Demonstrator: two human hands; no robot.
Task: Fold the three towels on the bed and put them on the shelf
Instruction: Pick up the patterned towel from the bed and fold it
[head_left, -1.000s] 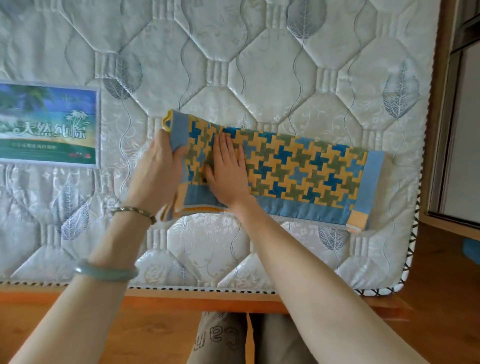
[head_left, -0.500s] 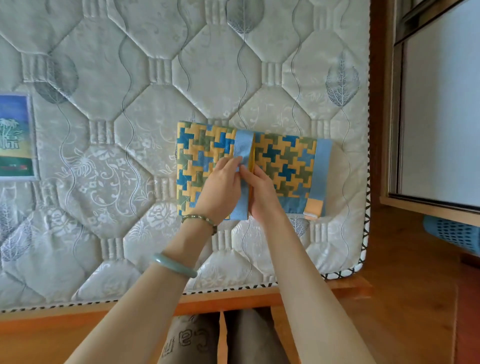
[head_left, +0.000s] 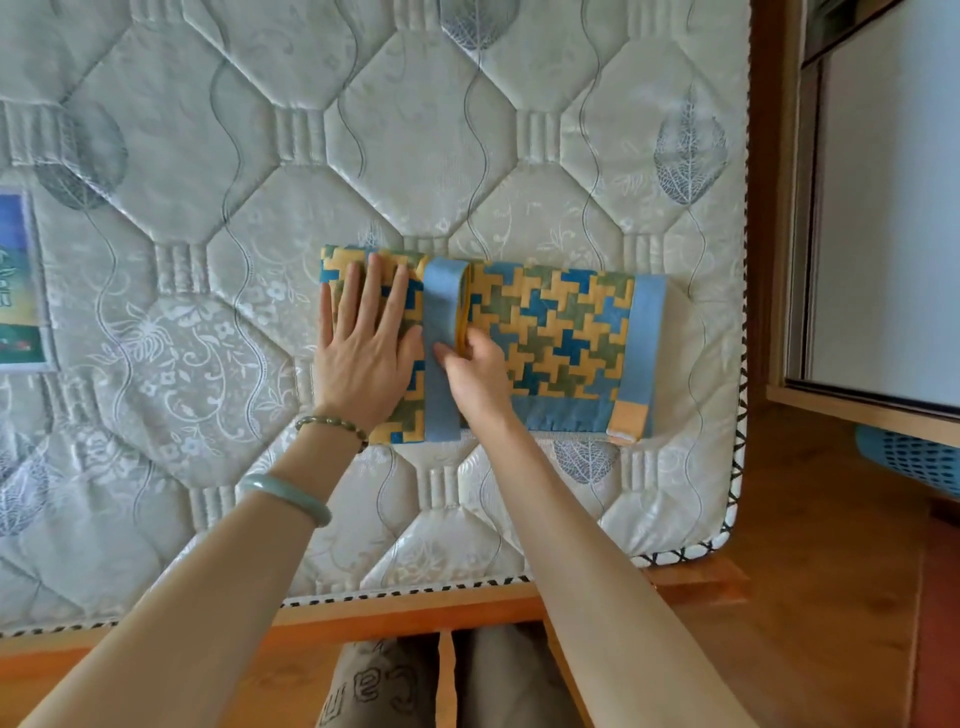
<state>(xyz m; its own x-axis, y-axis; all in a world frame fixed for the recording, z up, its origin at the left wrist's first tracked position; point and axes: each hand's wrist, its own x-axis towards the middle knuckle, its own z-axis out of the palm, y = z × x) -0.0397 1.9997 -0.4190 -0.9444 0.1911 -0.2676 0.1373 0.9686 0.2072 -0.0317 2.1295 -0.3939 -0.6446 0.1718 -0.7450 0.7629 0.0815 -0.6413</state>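
Patterned towel (head_left: 545, 338) lying part-folded on the bed (head_left: 363, 156), near its right edge. Left hand (head_left: 363, 358) spread flat, pressing the folded-over left section. Right hand (head_left: 475, 371) fingers (head_left: 457, 358) pinching the blue border's edge.

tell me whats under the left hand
The left hand lies flat on the folded-over end of the patterned towel, which rests on the mattress. Layers beneath the palm are hidden.

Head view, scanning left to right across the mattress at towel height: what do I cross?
Printed label → left hand flat on the folded end → blue band → right hand at the fold → patterned towel → wooden cabinet.
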